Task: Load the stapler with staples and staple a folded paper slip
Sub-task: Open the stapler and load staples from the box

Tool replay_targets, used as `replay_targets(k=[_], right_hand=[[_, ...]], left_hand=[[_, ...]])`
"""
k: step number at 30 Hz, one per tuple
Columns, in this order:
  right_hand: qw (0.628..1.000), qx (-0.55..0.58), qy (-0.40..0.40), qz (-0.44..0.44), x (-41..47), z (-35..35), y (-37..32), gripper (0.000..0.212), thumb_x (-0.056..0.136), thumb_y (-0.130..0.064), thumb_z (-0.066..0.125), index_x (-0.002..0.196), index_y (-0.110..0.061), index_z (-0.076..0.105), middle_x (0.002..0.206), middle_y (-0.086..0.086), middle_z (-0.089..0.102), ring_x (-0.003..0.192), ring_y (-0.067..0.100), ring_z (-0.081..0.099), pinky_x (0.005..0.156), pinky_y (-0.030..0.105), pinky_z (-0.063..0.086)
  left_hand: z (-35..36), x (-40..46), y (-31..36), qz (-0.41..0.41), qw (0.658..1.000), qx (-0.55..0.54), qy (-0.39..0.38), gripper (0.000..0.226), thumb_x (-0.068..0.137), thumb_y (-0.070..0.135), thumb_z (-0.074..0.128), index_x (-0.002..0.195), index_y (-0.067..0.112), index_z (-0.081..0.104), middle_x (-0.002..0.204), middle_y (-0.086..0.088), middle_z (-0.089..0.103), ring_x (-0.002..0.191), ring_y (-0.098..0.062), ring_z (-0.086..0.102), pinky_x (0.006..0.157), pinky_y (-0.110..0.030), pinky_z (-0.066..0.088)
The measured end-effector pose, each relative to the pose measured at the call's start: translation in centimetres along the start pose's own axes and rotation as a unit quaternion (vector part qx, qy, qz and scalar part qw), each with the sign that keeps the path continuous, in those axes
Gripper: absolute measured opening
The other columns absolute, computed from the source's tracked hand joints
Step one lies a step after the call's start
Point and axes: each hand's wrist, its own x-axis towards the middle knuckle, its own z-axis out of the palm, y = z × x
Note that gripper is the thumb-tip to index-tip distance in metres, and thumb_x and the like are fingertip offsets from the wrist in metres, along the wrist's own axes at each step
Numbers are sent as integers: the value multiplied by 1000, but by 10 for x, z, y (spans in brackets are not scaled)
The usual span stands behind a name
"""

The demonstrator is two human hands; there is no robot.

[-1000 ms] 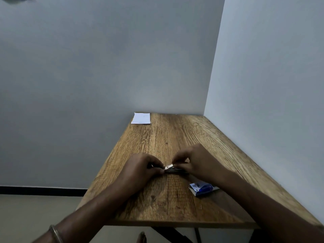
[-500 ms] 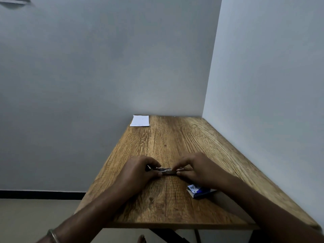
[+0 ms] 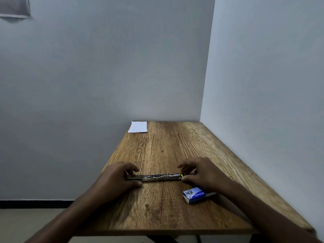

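A metal stapler (image 3: 155, 177) lies opened out flat and long on the wooden table (image 3: 166, 213), with its inner channel facing up. My left hand (image 3: 121, 178) grips its left end between thumb and fingers. My right hand (image 3: 198, 172) pinches the right end, where a small yellow tip shows. A blue and white staple box (image 3: 194, 195) sits on the table just under my right wrist. A white paper slip (image 3: 138, 127) rests at the table's far left corner, well away from both hands.
Grey walls close the table in at the back and along its right side. The table's left edge drops to a pale floor with a dark skirting strip (image 3: 35, 204). Bare wood lies between the stapler and the paper slip.
My hands have moved apart, and the stapler between them has gone from a short folded shape to a long flat one. The staple box shows more fully.
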Motion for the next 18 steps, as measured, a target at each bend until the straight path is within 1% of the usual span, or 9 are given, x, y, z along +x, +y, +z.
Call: replay_targets(k=[2,4,7,9,11,13,16,18], right_hand=[[1000,0,5,-1,0,0,0,41,76,-18,83,113,-28,70,89,-18,71,86,-11,66,72,5,49],[1000,-1,7,-3,0,0,0,40,76,-19,83,112,-28,70,88,-18,71,85,-10,66,71,6,49],[1000,4,6,-8,-1,1,-2,38,77,-18,82,112,-28,70,87,-19,70,85,-13,65,70,3,48],[1000,5,11,-15,-2,0,-4,36,79,-20,80,112,-28,70,87,-19,69,86,-13,64,71,4,48],[1000,19,19,-14,-2,-1,-5,32,81,-22,78,110,-29,70,90,-18,68,87,-10,64,73,6,50],[998,56,28,-6,-2,-3,-6,27,83,-20,76,107,-32,70,93,-17,69,90,-9,65,74,8,52],[988,143,55,4,-2,-2,-11,22,84,-16,75,99,-31,71,96,-11,72,88,-5,69,69,13,55],[979,189,75,4,1,1,-17,19,84,-15,75,99,-25,72,99,-8,72,88,-1,70,69,15,55]], left_hand=[[-12,-4,-12,-18,1000,9,-13,41,71,52,79,107,38,67,101,16,62,91,-2,58,78,-22,52],[-19,-6,-17,-21,999,12,-21,32,73,49,78,102,38,70,100,14,63,91,-5,59,80,-26,54],[-21,-5,-16,-9,1000,-2,-29,17,78,41,77,94,39,70,97,14,66,89,-4,60,76,-22,53],[-20,-4,-14,-17,999,-34,-30,13,80,37,76,92,36,70,93,11,70,89,-4,64,76,-22,54],[-22,-2,-13,-43,993,-109,-31,13,81,35,76,92,30,72,90,4,74,87,-10,68,77,-28,56],[-22,1,-9,-63,980,-189,-30,20,79,35,75,94,23,72,89,-2,76,85,-16,71,77,-34,57],[-22,6,2,-71,964,-257,-11,32,72,38,75,95,17,72,87,-5,76,83,-18,72,69,-28,55],[-21,11,10,-67,959,-276,-6,30,75,36,76,97,16,71,88,-5,77,82,-17,73,67,-26,54]])
